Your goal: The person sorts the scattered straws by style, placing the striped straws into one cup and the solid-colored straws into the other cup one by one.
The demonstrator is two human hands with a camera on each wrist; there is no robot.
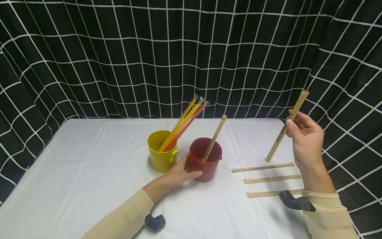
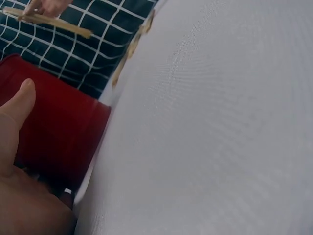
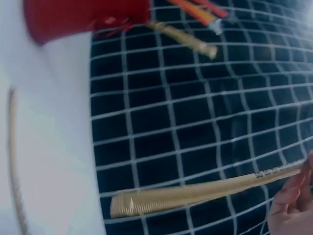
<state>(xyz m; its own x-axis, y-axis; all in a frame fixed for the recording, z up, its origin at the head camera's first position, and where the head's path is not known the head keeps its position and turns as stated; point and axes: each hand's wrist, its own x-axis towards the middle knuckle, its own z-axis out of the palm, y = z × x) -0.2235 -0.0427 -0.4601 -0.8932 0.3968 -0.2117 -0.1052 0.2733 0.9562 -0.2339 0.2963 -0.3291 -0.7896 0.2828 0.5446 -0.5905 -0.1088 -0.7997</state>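
Note:
My left hand (image 1: 176, 173) grips the side of a small red bucket (image 1: 206, 171), its thumb along the front. One paper-wrapped straw (image 1: 214, 139) leans inside that bucket. In the left wrist view the thumb lies against the red wall. Raised above the right side of the table, my right hand (image 1: 307, 141) pinches another paper-wrapped straw (image 1: 279, 141) near its middle, held at a slant and touching nothing else. The right wrist view shows this straw's wrapped end (image 3: 146, 201) large and near.
A yellow bucket (image 1: 161, 162) stands left of the red one, with several orange, yellow and red straws (image 1: 182, 124) in clear wrappers. Three paper-wrapped straws (image 1: 262, 167) lie on the white table (image 1: 98, 179) at the right. A black grid-patterned curtain (image 1: 167, 59) surrounds the table.

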